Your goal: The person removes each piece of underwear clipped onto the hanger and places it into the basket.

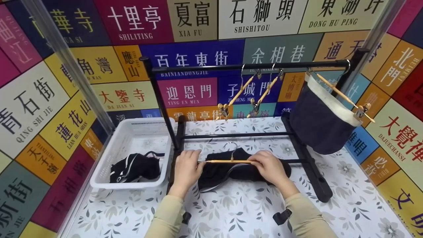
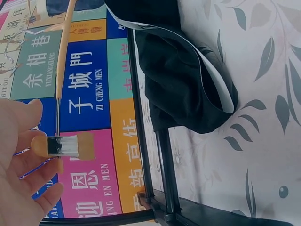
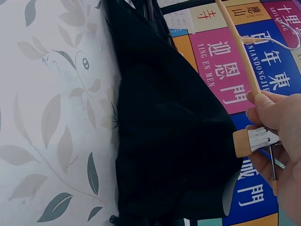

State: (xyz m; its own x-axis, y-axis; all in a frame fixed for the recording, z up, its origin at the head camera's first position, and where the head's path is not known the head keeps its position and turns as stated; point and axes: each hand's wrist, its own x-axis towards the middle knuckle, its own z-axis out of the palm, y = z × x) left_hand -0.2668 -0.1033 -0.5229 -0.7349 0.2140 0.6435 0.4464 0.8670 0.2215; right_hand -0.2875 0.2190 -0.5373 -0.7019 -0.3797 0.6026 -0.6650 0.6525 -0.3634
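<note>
A wooden clip hanger (image 1: 228, 161) with a metal hook is held level between my two hands, over a black cloth item (image 1: 219, 175) with a pale edge. My left hand (image 1: 188, 170) is at the hanger's left end, its fingers curled about the clip (image 2: 63, 145) there. At the other end my right hand (image 1: 269, 167) pinches the wooden bar between thumb and finger, beside the right clip (image 3: 256, 140). The black cloth lies below the hanger, across the rack's lower front bar. In the wrist views, both clips stand apart from the cloth.
A black rack (image 1: 211, 68) stands ahead, with two bare clip hangers (image 1: 243, 91) on its top bar. From its right end hangs a dark fabric piece (image 1: 322, 115) with a cream band. At left, a white basket (image 1: 132, 185) holds black cloth (image 1: 137, 167). Printed panels surround the patterned table.
</note>
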